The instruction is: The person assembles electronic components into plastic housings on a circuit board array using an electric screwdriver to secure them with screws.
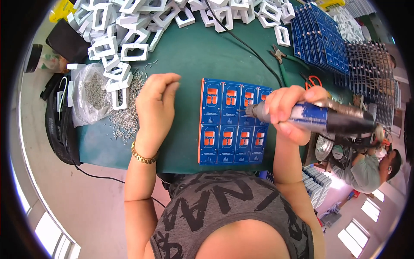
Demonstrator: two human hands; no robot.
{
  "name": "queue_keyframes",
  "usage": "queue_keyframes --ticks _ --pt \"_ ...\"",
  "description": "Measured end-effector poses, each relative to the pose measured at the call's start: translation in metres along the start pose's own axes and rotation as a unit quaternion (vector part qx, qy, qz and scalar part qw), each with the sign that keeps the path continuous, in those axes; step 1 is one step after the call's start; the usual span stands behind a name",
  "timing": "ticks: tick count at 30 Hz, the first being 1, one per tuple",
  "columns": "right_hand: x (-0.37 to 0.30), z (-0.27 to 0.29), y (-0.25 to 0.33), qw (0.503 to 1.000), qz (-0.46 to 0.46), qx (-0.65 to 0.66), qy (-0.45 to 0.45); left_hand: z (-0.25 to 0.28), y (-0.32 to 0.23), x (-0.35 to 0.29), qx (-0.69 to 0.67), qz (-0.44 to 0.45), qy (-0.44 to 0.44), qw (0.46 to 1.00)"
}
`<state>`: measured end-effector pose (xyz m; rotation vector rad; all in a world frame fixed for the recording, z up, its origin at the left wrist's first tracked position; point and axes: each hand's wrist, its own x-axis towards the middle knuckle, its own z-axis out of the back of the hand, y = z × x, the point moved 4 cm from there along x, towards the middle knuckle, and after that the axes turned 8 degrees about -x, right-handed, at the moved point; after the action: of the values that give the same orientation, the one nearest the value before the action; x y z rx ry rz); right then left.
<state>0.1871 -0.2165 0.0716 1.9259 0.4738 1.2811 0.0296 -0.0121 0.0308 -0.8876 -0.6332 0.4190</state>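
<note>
A blue circuit-board panel (216, 117) with orange-backed cutouts in two rows lies on the green table in front of me. My right hand (288, 105) is wrapped round an electric screwdriver (315, 117), which is held sideways over the panel's right part. Its tip points left, above the upper row; whether it touches the board I cannot tell. To the panel's left, my left hand (156, 108) is raised with fingers curled together. Anything pinched in it is too small or hidden to make out. Beside that hand lies a spread of loose screws (123, 125).
White plastic frames (134, 52) are heaped along the far left and back. An open plastic bag of screws (95, 95) sits at the left. Pliers (280, 60), a black cable (248, 45) and stacked blue panels (321, 36) lie toward the back right. Another person (366, 172) sits farther right.
</note>
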Motion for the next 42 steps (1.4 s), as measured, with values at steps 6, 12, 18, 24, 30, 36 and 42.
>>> queue_keyframes --ticks 6,12,18,24,30,36,42 --pt "-0.013 0.001 0.013 0.981 -0.007 -0.006 -0.193 -0.040 -0.025 -0.014 -0.072 -0.027 0.125 0.989" --pt "-0.019 -0.003 0.014 0.977 -0.016 -0.039 -0.207 -0.062 -0.028 -0.025 0.005 -0.142 0.163 0.976" --pt "-0.016 -0.011 0.018 0.988 0.001 -0.076 -0.135 -0.067 -0.031 -0.024 0.019 -0.174 0.153 0.973" --pt "-0.024 -0.025 0.017 0.987 -0.030 -0.103 -0.118 -0.065 -0.036 -0.032 0.111 -0.191 0.152 0.963" --pt "-0.024 -0.029 0.018 0.989 -0.039 -0.108 -0.098 -0.064 -0.033 -0.029 0.087 -0.146 0.132 0.977" --pt "-0.024 -0.029 0.013 0.991 -0.043 -0.049 -0.116 -0.063 -0.022 -0.029 0.040 -0.091 0.147 0.984" --pt "-0.018 -0.037 0.012 0.988 -0.046 -0.122 -0.083 -0.063 -0.020 -0.029 0.026 -0.092 0.151 0.984"
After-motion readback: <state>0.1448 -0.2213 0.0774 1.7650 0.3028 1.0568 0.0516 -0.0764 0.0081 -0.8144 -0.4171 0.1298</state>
